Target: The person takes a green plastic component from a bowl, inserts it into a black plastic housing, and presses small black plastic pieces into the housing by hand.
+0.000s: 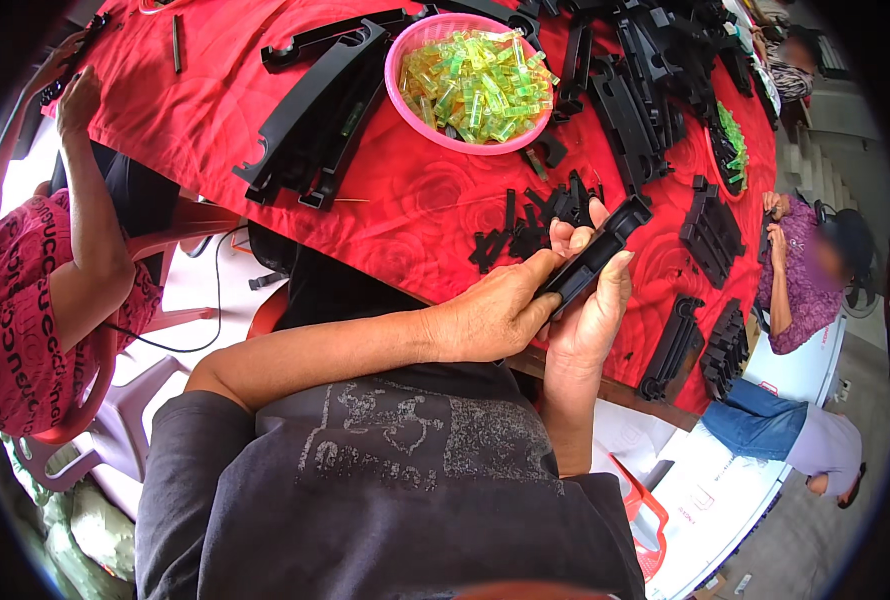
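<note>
A long black moulded plastic piece (613, 238) with a channel along it slants up and away over the table's near edge. My left hand (495, 308) grips its near end, thumb and fingers pressed against the side. My right hand (587, 325) wraps it from the right, with the thumb along one edge and fingertips showing beyond. Just past my hands, a loose pile of small black plastic parts (525, 222) lies on the red cloth. Farther off stands a pink basin (473, 148) full of small clear yellow-green plastic blocks (480, 85).
Long black pieces (315, 110) lie left of the basin, with more heaped (630, 120) to its right. Black parts (673, 345) sit near the right table edge, beyond them a tray of green blocks (733, 150). Co-workers sit at left (55, 290) and right (805, 270).
</note>
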`<state>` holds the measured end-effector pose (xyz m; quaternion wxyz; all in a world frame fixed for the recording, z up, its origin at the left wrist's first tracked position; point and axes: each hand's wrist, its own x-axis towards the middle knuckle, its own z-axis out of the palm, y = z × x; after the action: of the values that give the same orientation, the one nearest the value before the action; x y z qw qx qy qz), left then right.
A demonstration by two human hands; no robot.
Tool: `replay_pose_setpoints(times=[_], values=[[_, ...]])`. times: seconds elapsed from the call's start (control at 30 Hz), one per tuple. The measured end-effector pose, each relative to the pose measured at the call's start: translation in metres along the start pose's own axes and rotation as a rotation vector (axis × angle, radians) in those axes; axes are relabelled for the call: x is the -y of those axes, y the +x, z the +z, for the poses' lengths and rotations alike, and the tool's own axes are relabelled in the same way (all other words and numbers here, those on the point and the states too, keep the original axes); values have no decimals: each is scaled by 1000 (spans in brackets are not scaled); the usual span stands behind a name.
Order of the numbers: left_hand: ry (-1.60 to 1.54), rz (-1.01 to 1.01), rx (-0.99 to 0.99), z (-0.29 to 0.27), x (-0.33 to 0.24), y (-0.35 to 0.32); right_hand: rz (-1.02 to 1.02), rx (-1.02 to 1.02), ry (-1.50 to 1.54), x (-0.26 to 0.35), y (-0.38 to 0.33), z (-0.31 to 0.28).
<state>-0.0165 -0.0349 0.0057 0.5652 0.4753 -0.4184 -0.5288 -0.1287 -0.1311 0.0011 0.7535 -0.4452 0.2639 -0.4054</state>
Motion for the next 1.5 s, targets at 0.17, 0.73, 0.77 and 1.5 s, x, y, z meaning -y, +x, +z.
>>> replay_pose_setpoints(times=[0.17, 0.73, 0.77, 1.5], values=[[-16, -65, -9, 2, 5, 0, 77, -21, 37, 2, 3, 0], [930, 629, 162, -61, -52, 26, 589, 229, -178, 21, -10, 2], [956, 537, 247, -63, -51, 26, 657, 252, -184, 23, -7, -1], [485, 49, 135, -52, -16, -10, 427, 17, 428, 16, -7, -37]])
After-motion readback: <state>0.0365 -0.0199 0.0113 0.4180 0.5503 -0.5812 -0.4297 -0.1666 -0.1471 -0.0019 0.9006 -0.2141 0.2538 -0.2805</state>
